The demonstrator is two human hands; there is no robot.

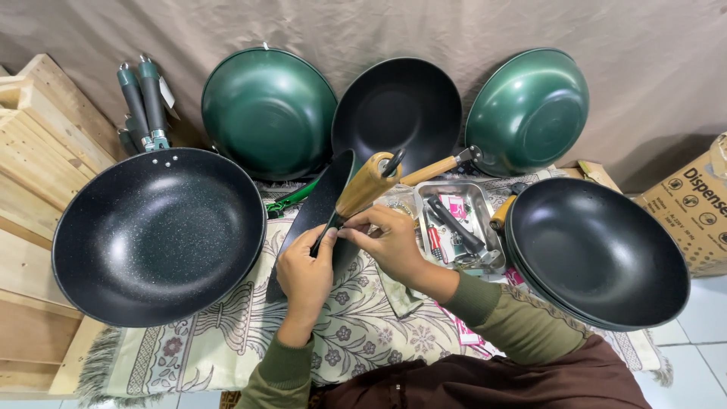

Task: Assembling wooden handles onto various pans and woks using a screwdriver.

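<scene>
Centrally, the person's left hand was closed around the rim of a dark pan held up on its edge, so that only its thin side profile showed. The right hand sat just beside the left, its fingers pinched at the point where the wooden handle met the pan's rim; whether a small part or tool lay between those fingertips could not be told. The wooden handle rose away from both hands, with a dark hanging loop at its far end.

Under the hands and forearms lay a patterned cloth with a floral print and a fringed edge. Left of the left hand rested a large black speckled wok, and beyond it stood a bundle of grey-green handles. Right of the right hand, just beside it, was a metal tray holding screwdrivers and small packets. Farther right lay a stack of black woks, and past that a cardboard box.

Beyond the hands, leaning against a brown fabric backdrop, stood three woks: a green wok on the left, a black wok in the middle, and another green wok with a wooden handle on the right. Pale wooden planks were stacked at the far left.
</scene>
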